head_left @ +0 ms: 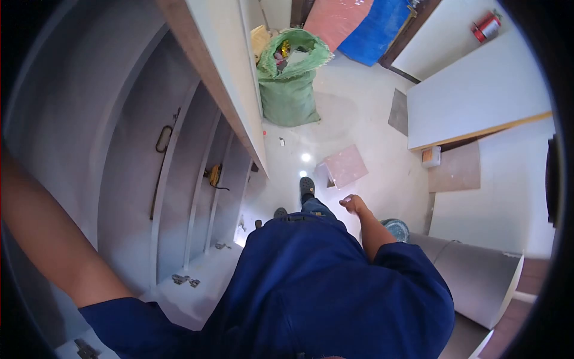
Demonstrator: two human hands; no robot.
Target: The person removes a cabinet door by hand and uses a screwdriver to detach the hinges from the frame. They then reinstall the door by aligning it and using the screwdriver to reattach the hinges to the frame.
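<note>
My left arm point(54, 239) reaches out to the left in front of a grey shelved cabinet point(134, 161), and its hand lies outside the picture. My right hand point(355, 204) hangs low beside my body with its fingers curled. Whether anything small is inside those fingers is hidden. Below it on the floor is a pinkish box point(344, 166). On one cabinet shelf sits a yellow-and-black tool point(214, 175) of a kind I cannot make out. Another shelf holds an oval metal ring or handle point(163, 138). Several metal hinges point(186, 280) show along the cabinet's near side.
A green sack point(290, 99) full of scraps stands ahead by the cabinet's end. White panels point(478, 90) lean at the right, near a white container point(431, 157). A bucket point(396, 230) and a grey curved panel point(472, 269) are right of me. A fire extinguisher point(486, 27) hangs on the far wall.
</note>
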